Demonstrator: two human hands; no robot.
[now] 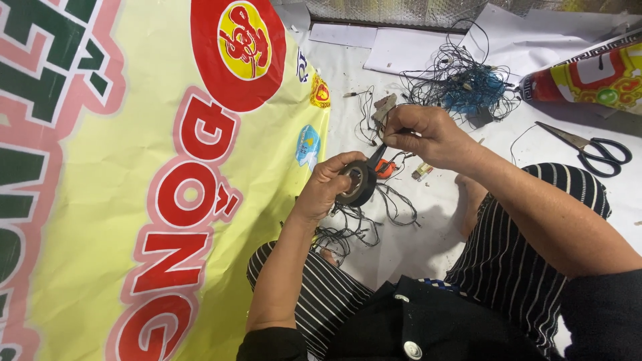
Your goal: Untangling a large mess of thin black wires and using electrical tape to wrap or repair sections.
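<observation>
My left hand [326, 185] grips a roll of black tape [359, 183] just right of the picture's middle, above my striped knee. From the roll a short strip of tape [376, 156] runs up to my right hand [420, 136], which pinches its end between thumb and fingers. Thin black wires [354, 227] lie tangled on the white surface under both hands. A small orange object [385, 168] sits just right of the roll, partly hidden.
A large yellow banner [134, 200] with red letters covers the left half. Black-handled scissors [595, 152] lie at right. A bundle of blue and black wires [468, 87] sits at the back, beside a rolled printed banner [595, 77] and white paper sheets [408, 50].
</observation>
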